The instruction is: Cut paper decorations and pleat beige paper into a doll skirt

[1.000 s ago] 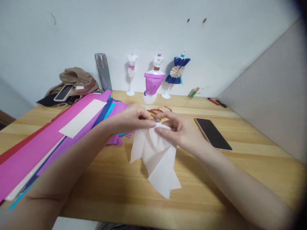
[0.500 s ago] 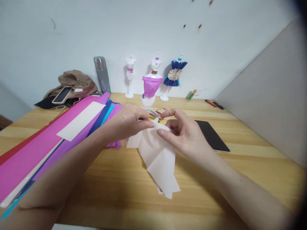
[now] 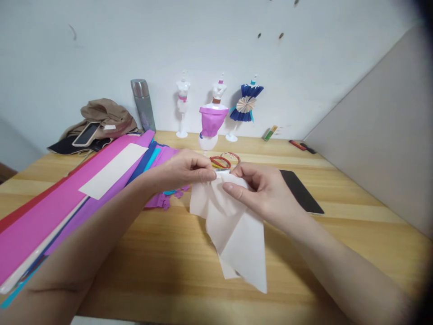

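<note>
A creased sheet of white crepe paper [image 3: 233, 225] hangs in folds above the table between my two hands. My left hand [image 3: 194, 169] pinches its gathered top edge between thumb and fingers. Close by on the right, my right hand [image 3: 257, 185] has closed on the same top edge, its thumb lying in front of the paper. The fingertips behind the paper are hidden. Just beyond the hands lie red-handled scissors [image 3: 221, 161] and a round roll that looks like tape [image 3: 233, 156], both partly covered.
Coloured crepe paper [image 3: 61, 198] is stacked at left, with a white strip [image 3: 115, 171] on top. By the wall stand a flask [image 3: 143, 106], a bare mannequin [image 3: 183, 104], a mannequin in purple [image 3: 214, 122] and one in blue [image 3: 241, 115]. A black tablet [image 3: 301, 192] lies at right.
My right hand's raised index finger has come down onto the paper, closing the hand. The paper has swung right and spread wider, and the scissors show more clearly behind.
</note>
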Motion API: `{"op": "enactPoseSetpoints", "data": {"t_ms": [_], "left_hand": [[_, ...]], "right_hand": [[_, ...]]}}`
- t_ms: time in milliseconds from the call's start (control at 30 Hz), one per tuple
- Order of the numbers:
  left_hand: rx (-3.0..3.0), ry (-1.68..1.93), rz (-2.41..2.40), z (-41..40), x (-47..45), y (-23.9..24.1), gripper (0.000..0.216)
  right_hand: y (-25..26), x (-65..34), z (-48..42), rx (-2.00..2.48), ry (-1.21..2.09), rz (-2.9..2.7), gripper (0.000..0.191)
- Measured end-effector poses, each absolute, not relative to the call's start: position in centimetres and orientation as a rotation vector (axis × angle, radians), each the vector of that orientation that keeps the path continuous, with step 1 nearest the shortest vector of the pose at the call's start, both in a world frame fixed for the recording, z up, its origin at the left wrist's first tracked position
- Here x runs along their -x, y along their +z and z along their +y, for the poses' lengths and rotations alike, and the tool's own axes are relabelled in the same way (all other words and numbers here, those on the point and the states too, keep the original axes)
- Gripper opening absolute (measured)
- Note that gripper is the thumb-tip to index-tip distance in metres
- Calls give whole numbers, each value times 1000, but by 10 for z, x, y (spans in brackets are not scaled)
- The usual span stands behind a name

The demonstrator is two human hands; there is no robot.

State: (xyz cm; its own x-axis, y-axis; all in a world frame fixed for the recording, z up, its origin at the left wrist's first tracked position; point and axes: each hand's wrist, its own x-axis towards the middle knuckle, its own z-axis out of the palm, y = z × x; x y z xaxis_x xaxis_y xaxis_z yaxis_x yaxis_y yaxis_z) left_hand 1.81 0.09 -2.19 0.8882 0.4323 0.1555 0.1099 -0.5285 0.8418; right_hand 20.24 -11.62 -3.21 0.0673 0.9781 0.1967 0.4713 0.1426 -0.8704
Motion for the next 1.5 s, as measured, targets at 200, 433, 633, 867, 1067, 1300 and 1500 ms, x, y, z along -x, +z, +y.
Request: {"op": "enactPoseSetpoints", "data": {"t_ms": [200, 433, 633, 867, 1067, 1300, 1500], "left_hand": [[-2074, 393, 386, -1, -14, -18, 30], [-2295, 355, 420, -1, -16, -15, 19], [-2514, 469, 502, -7, -21, -19, 19], [-2628, 557, 483, -10, -22, -21, 22], [-2667, 619, 461, -8, -21, -24, 20], [-2680, 677, 422, -9, -21, -23, 19], [-2673, 688, 376, -10, -21, -21, 25]], "right_hand": [[-30, -206, -112, 1465, 791, -1529, 29], [-30, -205, -114, 1455, 713, -1537, 23], [-31, -199, -116, 1420, 664, -1561, 17], [-34, -200, -116, 1394, 740, -1506, 18], [-37, -201, -113, 1332, 737, -1507, 15], [-38, -204, -110, 1363, 692, -1474, 17], [-38, -205, -107, 1375, 647, -1506, 19]]}}
